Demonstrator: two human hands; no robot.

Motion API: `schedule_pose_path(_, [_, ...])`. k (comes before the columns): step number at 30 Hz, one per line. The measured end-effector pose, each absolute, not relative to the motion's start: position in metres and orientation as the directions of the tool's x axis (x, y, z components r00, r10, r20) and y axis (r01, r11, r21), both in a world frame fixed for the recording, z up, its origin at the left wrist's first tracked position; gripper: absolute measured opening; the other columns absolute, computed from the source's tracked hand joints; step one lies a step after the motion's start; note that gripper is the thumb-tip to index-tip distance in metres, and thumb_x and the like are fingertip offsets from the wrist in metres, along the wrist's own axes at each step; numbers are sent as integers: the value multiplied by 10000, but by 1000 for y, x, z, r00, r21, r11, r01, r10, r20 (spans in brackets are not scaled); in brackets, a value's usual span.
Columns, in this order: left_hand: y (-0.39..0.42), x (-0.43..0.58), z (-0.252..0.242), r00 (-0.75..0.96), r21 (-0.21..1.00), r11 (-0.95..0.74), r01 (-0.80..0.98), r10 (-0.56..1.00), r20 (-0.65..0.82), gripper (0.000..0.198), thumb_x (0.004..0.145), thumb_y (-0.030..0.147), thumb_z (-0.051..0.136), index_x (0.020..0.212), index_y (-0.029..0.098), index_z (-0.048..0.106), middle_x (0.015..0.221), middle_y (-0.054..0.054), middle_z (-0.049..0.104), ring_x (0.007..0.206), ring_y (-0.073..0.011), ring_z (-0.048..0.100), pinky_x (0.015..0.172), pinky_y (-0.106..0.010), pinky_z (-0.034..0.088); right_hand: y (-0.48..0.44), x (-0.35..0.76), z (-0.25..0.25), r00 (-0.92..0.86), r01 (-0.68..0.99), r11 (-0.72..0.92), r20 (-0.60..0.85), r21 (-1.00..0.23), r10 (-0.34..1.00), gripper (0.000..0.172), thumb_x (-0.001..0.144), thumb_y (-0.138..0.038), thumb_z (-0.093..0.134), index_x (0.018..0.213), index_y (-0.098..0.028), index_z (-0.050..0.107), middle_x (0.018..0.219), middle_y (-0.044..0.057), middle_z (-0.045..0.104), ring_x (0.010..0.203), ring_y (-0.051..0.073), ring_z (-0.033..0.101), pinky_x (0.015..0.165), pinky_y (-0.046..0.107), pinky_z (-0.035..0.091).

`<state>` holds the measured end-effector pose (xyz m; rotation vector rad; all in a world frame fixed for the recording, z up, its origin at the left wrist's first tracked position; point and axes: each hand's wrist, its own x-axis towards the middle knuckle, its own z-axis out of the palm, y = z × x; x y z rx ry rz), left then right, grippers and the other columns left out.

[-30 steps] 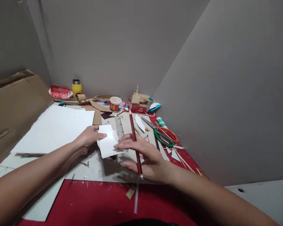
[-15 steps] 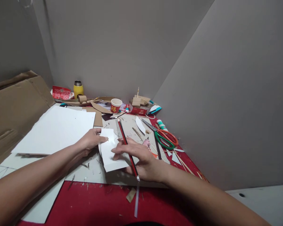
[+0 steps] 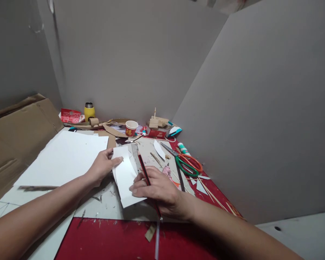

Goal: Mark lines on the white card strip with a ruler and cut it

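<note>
Small white cut paper piece (image 3: 125,176) being pinched by left hand (image 3: 101,167), red-and-black striped pencil (image 3: 147,182) being gripped in right hand (image 3: 157,190), fingertips pressing the paper.

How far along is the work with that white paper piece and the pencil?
Done: the white paper piece is already cut to a curved shape, and offcuts lie near the scissors. In hand: the left hand pinches its edge while the right hand, holding the pencil, presses it down. Left: no pencil line shows on it yet.
</note>
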<state>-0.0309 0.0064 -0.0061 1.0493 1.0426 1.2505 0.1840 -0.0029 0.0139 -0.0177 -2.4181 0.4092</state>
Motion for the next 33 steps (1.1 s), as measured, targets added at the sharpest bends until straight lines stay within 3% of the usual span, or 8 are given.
schedule_pose_path(7, [6, -32, -6, 47, 976, 35, -215, 999, -25, 475, 739, 480, 704, 1046, 126, 630, 904, -97, 719, 719, -202, 651, 643, -299, 495, -2, 193, 15, -727, -57, 960, 671, -273, 148, 230, 896, -224, 566, 1123, -203, 593, 1036, 101, 726, 931, 209, 624, 825, 420, 460])
schedule_pose_path(13, [12, -35, -12, 67, 982, 105, -158, 993, -96, 506, 712, 548, 695, 1042, 170, 634, 931, -85, 716, 714, -198, 661, 631, -296, 494, -1, 198, 17, -496, -45, 968, 847, -247, 193, 323, 858, -211, 635, 1181, -213, 621, 1030, 123, 729, 918, 233, 671, 790, 428, 534])
schedule_pose_path(16, [12, -35, -12, 79, 983, 140, -120, 988, -131, 528, 702, 547, 701, 1064, 170, 624, 923, -94, 717, 727, -203, 671, 626, -292, 490, 0, 201, 16, -305, -18, 920, 878, -392, 369, 296, 802, -162, 685, 1079, -267, 686, 960, 65, 747, 871, 230, 688, 777, 417, 552])
schedule_pose_path(19, [15, -37, -9, 71, 985, 161, -53, 985, -157, 522, 666, 535, 728, 1003, 147, 637, 832, -86, 712, 670, -199, 663, 581, -279, 471, 3, 207, 14, -50, 51, 808, 807, -586, 589, 225, 786, -111, 683, 930, -280, 718, 837, 2, 744, 777, 186, 695, 718, 336, 566])
schedule_pose_path(24, [30, -65, 9, -59, 986, 97, 137, 994, -89, 441, 613, 486, 756, 880, 151, 648, 682, -8, 661, 564, -150, 591, 504, -228, 392, 10, 222, 12, 110, 99, 693, 700, -714, 705, 131, 814, -151, 675, 917, -233, 672, 777, -14, 717, 663, 156, 688, 622, 282, 567])
schedule_pose_path(29, [50, -120, 23, -248, 930, 63, 363, 968, 31, 413, 558, 421, 744, 864, 157, 659, 668, -2, 660, 573, -174, 584, 520, -250, 398, -2, 229, 12, 92, 114, 722, 731, -682, 676, 123, 803, -153, 681, 891, -239, 689, 874, 20, 731, 835, 207, 696, 777, 373, 562])
schedule_pose_path(33, [55, -152, 24, -326, 842, 112, 527, 942, 79, 292, 539, 340, 725, 754, 155, 658, 542, 7, 603, 607, -237, 597, 548, -291, 415, -17, 230, 10, -144, 101, 885, 874, -454, 465, 283, 784, -119, 694, 1032, -256, 673, 963, 51, 714, 907, 222, 670, 846, 428, 533])
